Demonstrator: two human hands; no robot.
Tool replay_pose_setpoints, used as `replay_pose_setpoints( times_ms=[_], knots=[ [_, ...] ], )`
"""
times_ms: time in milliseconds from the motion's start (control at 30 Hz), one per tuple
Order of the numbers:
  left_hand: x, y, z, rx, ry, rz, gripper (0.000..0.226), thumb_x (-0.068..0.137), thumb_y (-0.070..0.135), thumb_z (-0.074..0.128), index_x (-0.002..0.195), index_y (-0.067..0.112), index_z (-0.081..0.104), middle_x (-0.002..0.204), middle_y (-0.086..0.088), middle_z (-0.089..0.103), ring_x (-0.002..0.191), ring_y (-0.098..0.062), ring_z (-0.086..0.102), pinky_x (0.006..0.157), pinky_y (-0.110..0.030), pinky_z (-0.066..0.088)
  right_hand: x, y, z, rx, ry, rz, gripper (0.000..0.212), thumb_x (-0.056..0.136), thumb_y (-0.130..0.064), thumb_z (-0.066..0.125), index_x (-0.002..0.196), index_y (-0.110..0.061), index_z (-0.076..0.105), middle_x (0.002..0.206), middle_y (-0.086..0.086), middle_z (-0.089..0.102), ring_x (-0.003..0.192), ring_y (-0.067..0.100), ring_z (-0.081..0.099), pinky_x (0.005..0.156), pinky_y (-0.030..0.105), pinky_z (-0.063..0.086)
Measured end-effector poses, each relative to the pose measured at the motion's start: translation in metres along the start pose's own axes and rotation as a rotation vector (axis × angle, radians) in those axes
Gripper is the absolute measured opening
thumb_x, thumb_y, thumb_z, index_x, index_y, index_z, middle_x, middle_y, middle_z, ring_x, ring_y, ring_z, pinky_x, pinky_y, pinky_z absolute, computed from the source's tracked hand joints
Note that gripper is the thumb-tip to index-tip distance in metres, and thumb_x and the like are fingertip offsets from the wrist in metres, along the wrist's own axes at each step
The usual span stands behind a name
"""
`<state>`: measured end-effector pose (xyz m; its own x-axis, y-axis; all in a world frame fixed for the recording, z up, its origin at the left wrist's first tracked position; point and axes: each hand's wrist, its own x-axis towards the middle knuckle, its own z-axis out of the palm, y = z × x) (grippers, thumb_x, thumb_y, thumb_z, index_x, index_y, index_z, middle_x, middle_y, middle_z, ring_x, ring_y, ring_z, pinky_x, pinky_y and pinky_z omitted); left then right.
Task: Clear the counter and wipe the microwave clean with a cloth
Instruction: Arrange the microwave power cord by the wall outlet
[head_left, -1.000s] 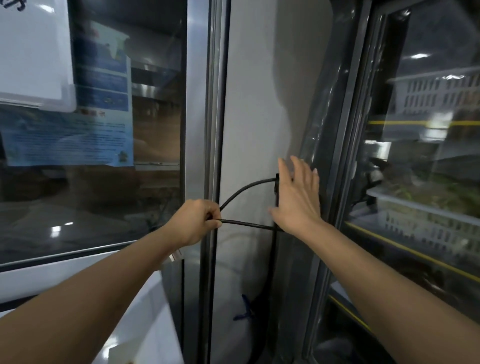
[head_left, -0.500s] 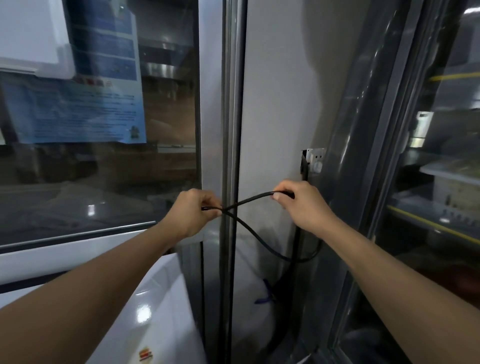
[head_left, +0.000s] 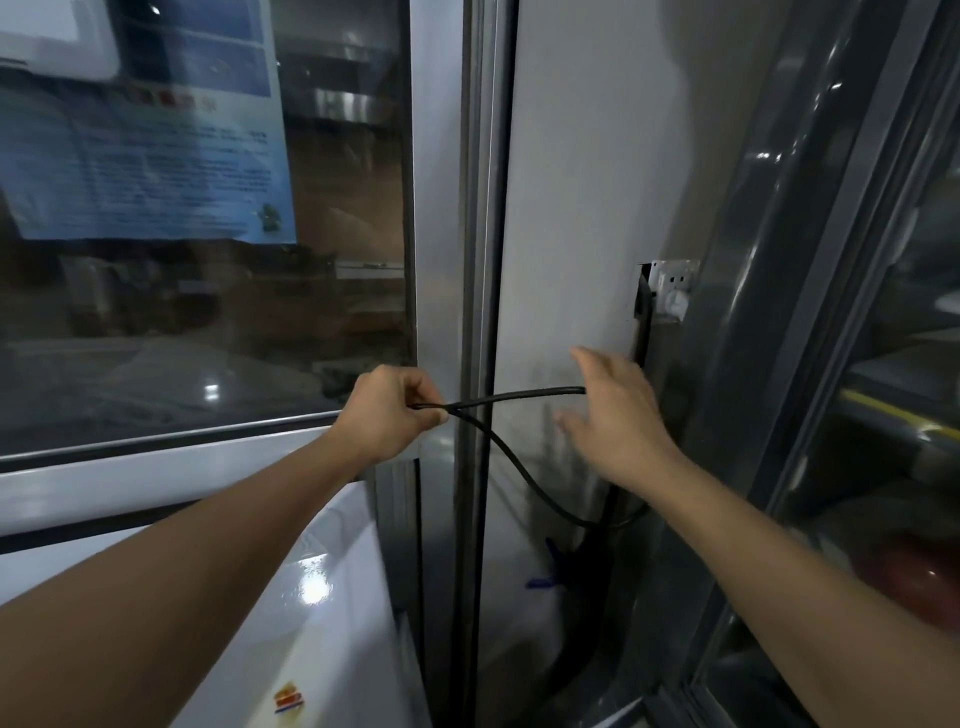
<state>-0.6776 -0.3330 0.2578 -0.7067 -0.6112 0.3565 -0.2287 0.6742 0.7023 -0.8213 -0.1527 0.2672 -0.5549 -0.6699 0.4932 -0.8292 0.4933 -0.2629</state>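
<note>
The cord (head_left: 511, 457) runs as a thin black loop at the centre of the view, crossing itself just beside the left hand (head_left: 387, 410) and sagging toward 5 o'clock before it rises behind the right forearm. It looks light, limp and slightly springy, likely to uncoil if let go, so the crossing is the place to hold. The left hand's fingers are curled, pinching the cord at that crossing. The right hand (head_left: 615, 415), at 3 o'clock of the left, has fingers spread and loose; the cord's end meets its palm side, grip unclear. At 1 o'clock sits the socket (head_left: 670, 291) on the wall. A white appliance top (head_left: 311, 597) shows at 7 o'clock.
</note>
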Motion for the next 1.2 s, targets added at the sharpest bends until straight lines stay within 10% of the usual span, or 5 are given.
replay_pose_setpoints(
  times_ms=[200,500,933,1200],
  knots=[
    [0.003,0.004,0.0,0.084,-0.031,0.023,0.004,0.08,0.012,0.072,0.078,0.014,0.068,0.08,-0.002,0.068,0.077,-0.013,0.064,0.065,-0.016,0.048,-0.003,-0.04,0.049,-0.351,-0.055,-0.219,0.08,0.083,-0.05,0.059,0.145,-0.019,0.019,0.149,0.01,0.02,0.142,0.031,0.006,0.111,0.054,-0.012],
    [0.006,-0.001,0.007,0.161,-0.089,0.004,0.007,0.08,0.015,0.072,0.076,0.015,0.067,0.079,-0.003,0.067,0.072,-0.011,0.061,0.058,-0.014,0.044,-0.003,-0.042,0.096,0.203,-0.096,-0.028,0.02,0.095,-0.032,0.048,0.101,-0.014,0.055,0.096,0.006,0.062,0.089,0.023,0.058,0.082,0.04,0.047],
    [0.002,-0.037,-0.015,0.342,-0.093,-0.062,0.02,0.08,0.002,0.063,0.097,0.013,0.059,0.089,-0.007,0.069,0.08,-0.02,0.062,0.07,-0.022,0.044,-0.002,-0.013,0.11,0.589,-0.187,-0.044,0.014,0.097,-0.026,0.047,0.084,-0.023,0.05,0.068,-0.007,0.051,0.059,0.003,0.045,0.054,0.007,0.037],
    [0.0,-0.041,-0.013,0.222,-0.128,-0.08,0.027,0.085,-0.003,0.053,0.1,0.013,0.068,0.094,0.0,0.066,0.087,-0.014,0.06,0.076,-0.02,0.044,0.0,-0.013,0.108,0.691,-0.198,-0.009,0.016,0.097,-0.024,0.047,0.081,-0.026,0.05,0.072,-0.009,0.053,0.067,0.005,0.051,0.059,0.02,0.037]
  ],
)
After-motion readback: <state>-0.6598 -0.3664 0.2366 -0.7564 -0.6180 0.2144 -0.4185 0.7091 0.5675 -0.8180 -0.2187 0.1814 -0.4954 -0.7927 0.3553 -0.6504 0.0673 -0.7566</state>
